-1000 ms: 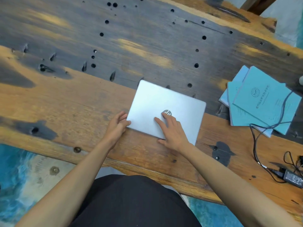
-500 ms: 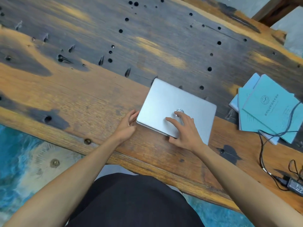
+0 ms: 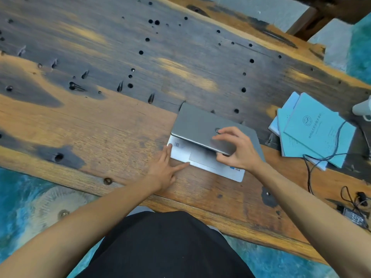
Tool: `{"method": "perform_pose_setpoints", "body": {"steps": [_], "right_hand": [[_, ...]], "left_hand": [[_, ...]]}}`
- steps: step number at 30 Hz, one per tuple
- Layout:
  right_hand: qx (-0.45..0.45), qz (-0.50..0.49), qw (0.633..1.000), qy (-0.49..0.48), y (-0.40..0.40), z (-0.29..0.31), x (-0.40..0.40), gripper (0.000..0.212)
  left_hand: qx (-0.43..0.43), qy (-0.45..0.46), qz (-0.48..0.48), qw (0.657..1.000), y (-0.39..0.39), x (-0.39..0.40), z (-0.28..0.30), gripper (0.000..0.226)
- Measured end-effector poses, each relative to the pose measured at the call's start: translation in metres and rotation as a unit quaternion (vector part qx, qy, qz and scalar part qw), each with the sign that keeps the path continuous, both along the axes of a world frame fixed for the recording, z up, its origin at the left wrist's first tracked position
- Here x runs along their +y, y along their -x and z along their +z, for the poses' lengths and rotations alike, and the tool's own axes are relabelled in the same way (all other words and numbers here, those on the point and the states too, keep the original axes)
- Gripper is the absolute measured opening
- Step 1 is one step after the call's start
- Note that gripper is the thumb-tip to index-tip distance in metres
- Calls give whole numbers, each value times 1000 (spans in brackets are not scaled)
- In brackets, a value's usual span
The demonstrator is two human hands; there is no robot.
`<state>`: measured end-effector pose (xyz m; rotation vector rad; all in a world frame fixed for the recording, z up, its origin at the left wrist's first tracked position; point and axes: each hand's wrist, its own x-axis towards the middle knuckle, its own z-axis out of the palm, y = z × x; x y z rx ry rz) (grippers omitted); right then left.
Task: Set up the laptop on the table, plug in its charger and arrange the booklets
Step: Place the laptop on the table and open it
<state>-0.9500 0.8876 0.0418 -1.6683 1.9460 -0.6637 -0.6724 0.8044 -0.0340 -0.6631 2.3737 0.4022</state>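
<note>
A silver laptop (image 3: 197, 125) lies on the wooden table (image 3: 100, 121) near its front edge, its lid raised a little so the palm rest and touchpad show. My right hand (image 3: 235, 150) grips the lid's front edge, thumb under and fingers on top. My left hand (image 3: 165, 168) lies flat with spread fingers pressing the base's left front corner. Several teal booklets (image 3: 313, 131) sit in a loose stack at the right. The black charger cable (image 3: 321, 157) runs over them down to the power brick (image 3: 354, 216) at the table's right front edge.
A white object (image 3: 363, 107) stands at the right edge beyond the booklets. The tabletop has many drilled holes and dark patches. A blue patterned floor (image 3: 24, 207) shows below the front edge. A dark wooden chair or bench part (image 3: 313, 21) stands behind the table.
The laptop lid was closed and is now lifted a little by my right hand. My left hand moved from the laptop's left edge to press on the base's corner. The view shifted.
</note>
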Motion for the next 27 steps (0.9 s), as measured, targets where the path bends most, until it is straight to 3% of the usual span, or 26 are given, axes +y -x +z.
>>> {"method": "perform_pose_setpoints", "body": {"steps": [3,7,15,21,27], "right_hand": [[42,5,999,28,5,14,-4,35],[100,-27,991,87,9,26,-3,26],[206,-132,950,192,9,40,-3,16],[173,-279,931,157,12,47,-20,43],[214,-361,899,127,25,36,-64,49]], "left_hand": [[-46,78,-81,993,9,8,-1,78],[-43,112,-147,982,12,-2,3,79],[11,44,-355,934,29,-66,11,79],[23,22,-450,892,45,-87,2,78],[29,-27,-459,888,48,-100,-11,80]]}}
